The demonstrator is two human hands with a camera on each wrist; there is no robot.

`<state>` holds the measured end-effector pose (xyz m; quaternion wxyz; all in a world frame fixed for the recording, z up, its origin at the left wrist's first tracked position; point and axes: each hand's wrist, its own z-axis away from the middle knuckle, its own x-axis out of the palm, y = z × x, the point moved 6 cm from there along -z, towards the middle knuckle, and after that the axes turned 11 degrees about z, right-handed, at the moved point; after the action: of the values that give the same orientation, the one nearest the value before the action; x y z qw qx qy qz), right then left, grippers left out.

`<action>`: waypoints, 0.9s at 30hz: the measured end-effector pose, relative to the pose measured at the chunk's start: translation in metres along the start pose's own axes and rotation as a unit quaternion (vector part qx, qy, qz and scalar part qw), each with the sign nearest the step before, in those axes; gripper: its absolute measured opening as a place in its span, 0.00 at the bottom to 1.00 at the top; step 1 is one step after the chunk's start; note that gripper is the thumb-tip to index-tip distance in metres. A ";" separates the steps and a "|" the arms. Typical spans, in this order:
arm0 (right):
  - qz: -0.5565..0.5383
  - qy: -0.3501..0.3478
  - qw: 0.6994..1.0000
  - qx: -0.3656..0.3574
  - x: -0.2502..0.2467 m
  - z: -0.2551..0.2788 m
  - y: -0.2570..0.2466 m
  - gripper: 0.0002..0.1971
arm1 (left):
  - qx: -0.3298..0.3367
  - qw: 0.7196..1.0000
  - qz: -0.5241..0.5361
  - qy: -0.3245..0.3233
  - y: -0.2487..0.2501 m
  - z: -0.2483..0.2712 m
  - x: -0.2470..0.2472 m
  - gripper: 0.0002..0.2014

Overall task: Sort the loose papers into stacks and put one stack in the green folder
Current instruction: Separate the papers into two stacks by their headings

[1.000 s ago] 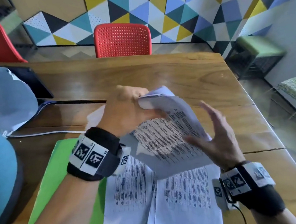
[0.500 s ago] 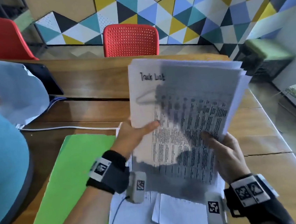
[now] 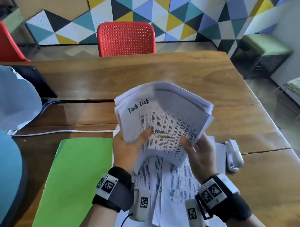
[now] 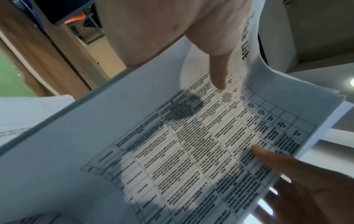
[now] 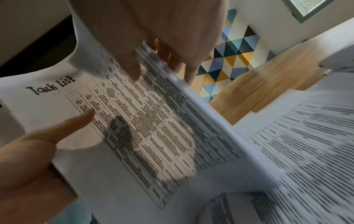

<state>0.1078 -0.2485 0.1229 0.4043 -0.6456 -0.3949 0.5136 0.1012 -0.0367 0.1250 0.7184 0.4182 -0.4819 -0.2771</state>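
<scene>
I've got both hands on the paper stack (image 3: 163,123): left hand (image 3: 130,148) and right hand (image 3: 199,154) pinching its lower edges, above green folder (image 3: 70,186)

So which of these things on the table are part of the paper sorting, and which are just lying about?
Part of the job:
held stack, gripped by left hand and right hand
loose papers
green folder

Lying about:
stapler
white cable
tablet
red chair
</scene>
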 end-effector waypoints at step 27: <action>0.272 0.110 0.896 -0.334 -0.043 -0.024 -0.116 0.19 | 0.010 0.995 -0.053 -0.078 -0.002 -0.031 -0.007 0.17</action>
<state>0.1139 -0.2496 0.2485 0.0505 -0.8772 -0.3050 0.3672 0.1271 -0.0212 0.1142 0.6583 0.4278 -0.5165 -0.3419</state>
